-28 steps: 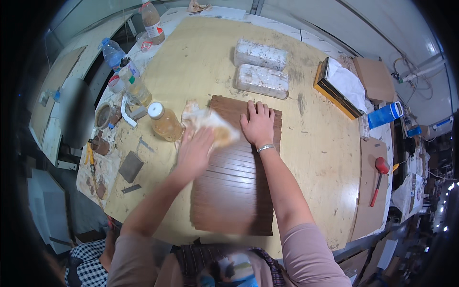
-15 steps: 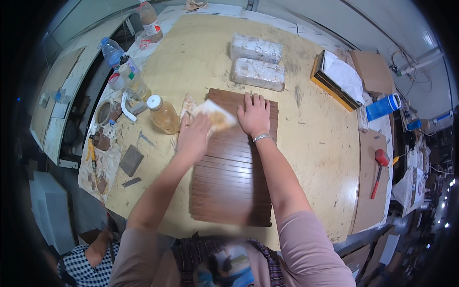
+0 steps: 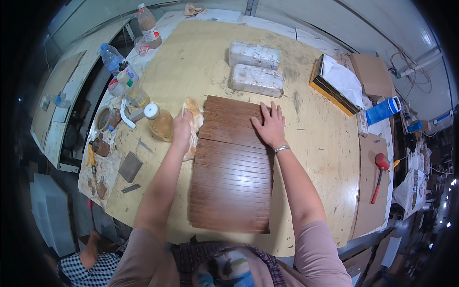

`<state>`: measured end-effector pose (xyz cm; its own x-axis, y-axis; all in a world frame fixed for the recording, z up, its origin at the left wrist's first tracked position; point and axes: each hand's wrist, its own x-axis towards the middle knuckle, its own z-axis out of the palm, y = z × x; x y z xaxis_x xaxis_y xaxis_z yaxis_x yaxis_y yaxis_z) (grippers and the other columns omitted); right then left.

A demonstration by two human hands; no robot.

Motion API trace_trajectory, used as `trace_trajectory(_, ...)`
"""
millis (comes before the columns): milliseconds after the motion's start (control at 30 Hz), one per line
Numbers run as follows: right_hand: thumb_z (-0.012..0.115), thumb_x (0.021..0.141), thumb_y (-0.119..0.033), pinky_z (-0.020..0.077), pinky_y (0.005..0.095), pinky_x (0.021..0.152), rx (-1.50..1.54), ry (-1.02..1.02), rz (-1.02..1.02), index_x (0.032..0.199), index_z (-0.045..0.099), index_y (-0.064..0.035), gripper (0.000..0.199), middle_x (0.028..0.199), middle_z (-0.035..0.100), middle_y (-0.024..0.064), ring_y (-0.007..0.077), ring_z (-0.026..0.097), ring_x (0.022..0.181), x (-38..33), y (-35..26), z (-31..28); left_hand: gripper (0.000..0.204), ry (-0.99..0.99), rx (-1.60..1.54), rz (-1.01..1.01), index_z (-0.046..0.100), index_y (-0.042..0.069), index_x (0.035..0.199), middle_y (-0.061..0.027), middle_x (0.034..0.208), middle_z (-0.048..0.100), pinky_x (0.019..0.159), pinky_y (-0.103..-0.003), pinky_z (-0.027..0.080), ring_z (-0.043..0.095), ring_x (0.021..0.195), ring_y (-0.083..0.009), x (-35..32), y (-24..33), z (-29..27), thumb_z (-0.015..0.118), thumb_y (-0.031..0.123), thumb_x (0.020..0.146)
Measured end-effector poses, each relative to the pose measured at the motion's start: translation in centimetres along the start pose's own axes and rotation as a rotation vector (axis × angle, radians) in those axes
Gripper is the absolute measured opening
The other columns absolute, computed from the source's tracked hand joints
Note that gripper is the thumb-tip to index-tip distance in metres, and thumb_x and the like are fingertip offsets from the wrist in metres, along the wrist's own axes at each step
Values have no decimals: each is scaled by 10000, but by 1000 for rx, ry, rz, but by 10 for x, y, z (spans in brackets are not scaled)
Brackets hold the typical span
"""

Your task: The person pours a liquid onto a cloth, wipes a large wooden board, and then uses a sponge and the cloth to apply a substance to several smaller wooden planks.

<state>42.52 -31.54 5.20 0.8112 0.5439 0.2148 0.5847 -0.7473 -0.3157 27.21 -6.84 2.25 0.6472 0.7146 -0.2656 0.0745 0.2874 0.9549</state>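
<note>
A brown slatted wooden board [image 3: 232, 177] lies flat before me, glossy over its middle and near part. My right hand [image 3: 270, 126] rests on its far right portion, palm down, with the fingers spread. To the left of the board, my left hand [image 3: 182, 130] is closed on a stained white cloth [image 3: 194, 116], part of which is covered by the hand. The cloth hangs or lies along the board's left edge. Just left of that hand stands a jar of amber liquid [image 3: 161, 125] with a white lid.
Two wrapped white blocks [image 3: 256, 80] sit beyond the board. Bottles [image 3: 112, 58] and small pots crowd the table's left edge, near a dark square pad [image 3: 130, 167]. On the right are an open box [image 3: 337, 86], a blue bottle [image 3: 383, 110] and a red mallet [image 3: 380, 162]. Another person's checked sleeve shows lower left.
My left hand has moved left off the board with the cloth. My right hand has slid right and slightly nearer, its fingers still on the board.
</note>
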Motion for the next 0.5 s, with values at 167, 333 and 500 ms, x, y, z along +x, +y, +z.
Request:
trace_trajectory(167,640,868,-413,281,488,1137,120,24,-14,1413,466,-107,649,1493,336,234,441,281,1386,-6,15,5,351,-246,698,157,554,-13,1251,-180,1219,615,982,-405,426,574,1132,-341,-21,7,17,436,224,1020)
trace_trajectory(333,678,862,-370,331,450,1120,188,43,-14,1416,458,-99,655,1419,383,247,412,353,1331,-7,11,3,512,-271,978,366,351,44,1472,-170,1467,438,1135,-467,284,392,1367,-332,-11,3,21,447,211,997)
trace_trajectory(500,686,854,-359,339,452,1112,187,58,-37,1398,471,-86,646,1403,393,258,415,359,1322,-7,9,-1,525,-361,1278,732,354,12,1464,-112,1531,366,1171,-520,197,310,1435,-255,-35,3,18,461,209,989)
